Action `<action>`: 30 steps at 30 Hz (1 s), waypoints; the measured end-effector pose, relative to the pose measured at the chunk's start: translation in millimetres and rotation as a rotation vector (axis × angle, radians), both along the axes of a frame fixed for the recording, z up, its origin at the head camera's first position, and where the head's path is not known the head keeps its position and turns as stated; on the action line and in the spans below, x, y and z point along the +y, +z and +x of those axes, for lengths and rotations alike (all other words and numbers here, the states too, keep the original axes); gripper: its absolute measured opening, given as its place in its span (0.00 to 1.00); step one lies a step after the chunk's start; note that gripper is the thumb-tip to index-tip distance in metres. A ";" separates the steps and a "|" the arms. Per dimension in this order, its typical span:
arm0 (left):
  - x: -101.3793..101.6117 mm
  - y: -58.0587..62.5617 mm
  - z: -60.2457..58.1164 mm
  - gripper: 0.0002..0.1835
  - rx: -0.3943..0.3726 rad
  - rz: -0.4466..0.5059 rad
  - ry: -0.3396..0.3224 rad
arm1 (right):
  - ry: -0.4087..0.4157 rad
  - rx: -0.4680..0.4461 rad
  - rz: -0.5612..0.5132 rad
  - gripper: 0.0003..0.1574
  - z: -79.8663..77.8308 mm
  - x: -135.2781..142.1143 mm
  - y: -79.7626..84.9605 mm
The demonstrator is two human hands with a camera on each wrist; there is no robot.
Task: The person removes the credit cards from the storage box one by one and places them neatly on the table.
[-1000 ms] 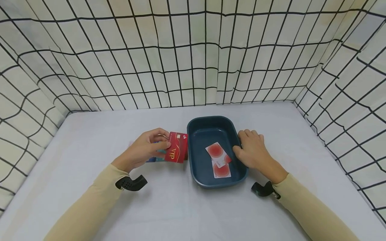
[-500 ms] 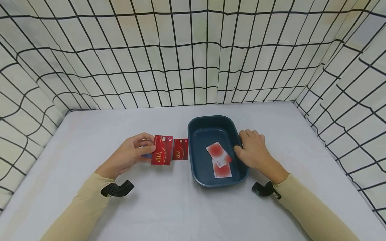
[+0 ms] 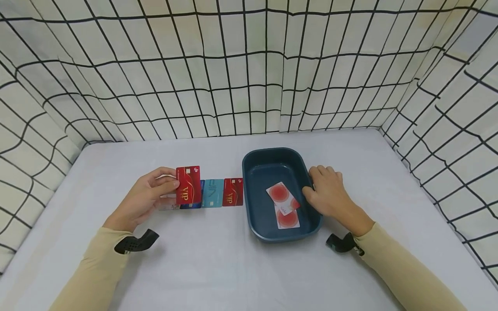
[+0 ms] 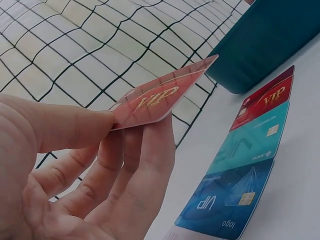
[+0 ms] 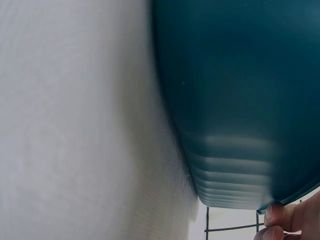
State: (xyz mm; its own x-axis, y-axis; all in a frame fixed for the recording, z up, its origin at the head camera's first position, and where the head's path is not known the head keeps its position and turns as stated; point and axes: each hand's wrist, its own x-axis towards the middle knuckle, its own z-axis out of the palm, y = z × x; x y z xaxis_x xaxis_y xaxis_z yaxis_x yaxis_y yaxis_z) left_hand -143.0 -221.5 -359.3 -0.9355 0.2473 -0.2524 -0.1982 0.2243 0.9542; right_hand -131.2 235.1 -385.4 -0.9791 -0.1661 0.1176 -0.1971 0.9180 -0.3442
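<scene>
My left hand (image 3: 142,198) pinches a red VIP card (image 3: 188,183) between thumb and fingers, raised over the left part of a row of cards. That row on the table has a red VIP card (image 3: 233,192) nearest the tub, then a teal card (image 3: 212,193), a blue VIP card (image 4: 220,200) and a pale card (image 3: 169,204) partly hidden by the hand. My right hand (image 3: 327,192) grips the right rim of a dark blue tub (image 3: 258,194). Inside the tub two white cards with red circles overlap, the upper card (image 3: 279,193) tilted across the lower card (image 3: 288,220).
A white cloth (image 3: 218,259) covers the table. Pale walls with a black grid net (image 3: 249,90) stand at the back and both sides. Each wrist carries a black camera mount, such as the left mount (image 3: 136,242).
My left hand has moved left with the red VIP card, from beside the tub along the row, so the teal and blue cards now show. The right hand stays at the tub's rim.
</scene>
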 end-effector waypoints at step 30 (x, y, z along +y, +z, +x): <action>-60.2 -13.1 -5.8 0.21 -0.095 0.077 0.172 | 0.012 -0.001 -0.002 0.16 -2.7 0.6 3.9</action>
State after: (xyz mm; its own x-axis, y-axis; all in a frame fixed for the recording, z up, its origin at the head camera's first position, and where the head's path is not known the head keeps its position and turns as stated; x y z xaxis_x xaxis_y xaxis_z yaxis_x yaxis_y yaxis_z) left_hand -148.8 -281.7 -372.4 -0.9383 0.1082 -0.3283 -0.3174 0.1066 0.9423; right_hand -133.9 235.8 -381.4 -0.9772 -0.1774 0.1170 -0.2076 0.9148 -0.3466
